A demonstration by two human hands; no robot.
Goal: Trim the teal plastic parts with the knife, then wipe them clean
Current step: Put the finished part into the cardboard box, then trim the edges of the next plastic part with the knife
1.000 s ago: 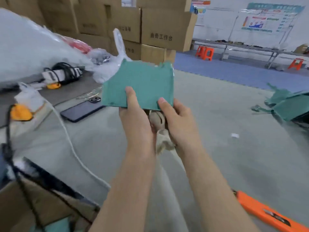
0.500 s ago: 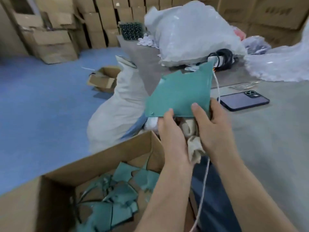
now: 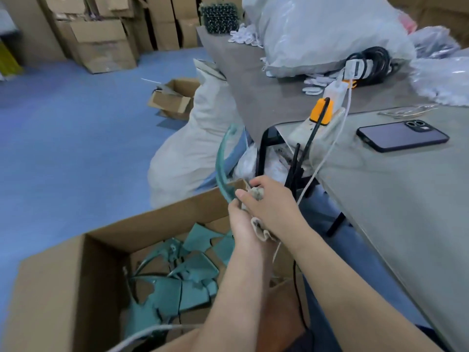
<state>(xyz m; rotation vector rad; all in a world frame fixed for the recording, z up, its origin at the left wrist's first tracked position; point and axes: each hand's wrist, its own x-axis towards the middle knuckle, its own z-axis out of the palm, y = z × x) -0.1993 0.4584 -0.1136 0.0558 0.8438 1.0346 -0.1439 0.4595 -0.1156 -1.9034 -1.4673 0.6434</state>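
As our left hand (image 3: 237, 215) pinches its lower end, the teal part (image 3: 222, 163) stands edge-on above the grip, with the box (image 3: 162, 224) just below. Our right hand (image 3: 272, 208) clutches the cloth (image 3: 256, 193).

A worker's left hand (image 3: 239, 221) and right hand (image 3: 272, 208) are bare, as are both forearms up to the elbows; blue denim trousers (image 3: 360, 270) cover the legs.

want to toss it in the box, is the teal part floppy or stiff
Probably stiff yet slightly springy: the teal part shows edge-on as a thin curved strip, standing up where the left hand grips its lower end. Probably not fragile: similar parts lie piled in the box.
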